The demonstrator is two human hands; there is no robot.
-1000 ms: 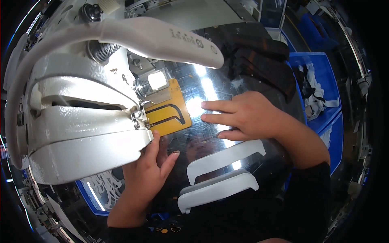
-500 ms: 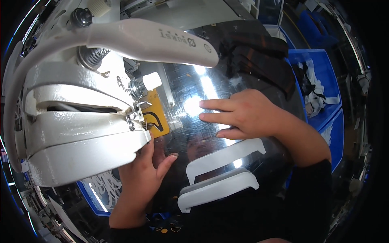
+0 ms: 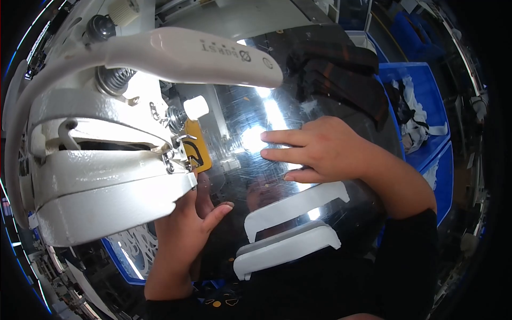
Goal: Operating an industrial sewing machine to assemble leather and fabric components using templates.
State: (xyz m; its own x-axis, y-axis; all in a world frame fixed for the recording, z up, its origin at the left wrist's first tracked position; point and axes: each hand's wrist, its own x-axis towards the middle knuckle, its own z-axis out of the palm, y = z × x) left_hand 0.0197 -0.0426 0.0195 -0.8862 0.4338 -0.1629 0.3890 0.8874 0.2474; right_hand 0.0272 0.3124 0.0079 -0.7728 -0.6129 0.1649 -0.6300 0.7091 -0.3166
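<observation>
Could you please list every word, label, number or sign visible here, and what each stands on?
White curved-neck lamp: dark printed lettering, which I will not copy out, and a circular symbol near its tip.
Yellow flat plate with a dark curved line: any marks are too small to read.

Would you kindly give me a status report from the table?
Left hand at yellow plate. Right hand open, empty, over table. Sewing machine partly hides the plate.

Yellow plate (image 3: 201, 140), just ahead of left hand (image 3: 185, 224), has slid leftward under machine head (image 3: 106, 205). From here only its right end shows now, dark curve (image 3: 199, 153) mostly lost. Hand shifted left too, index finger largely hidden.
</observation>
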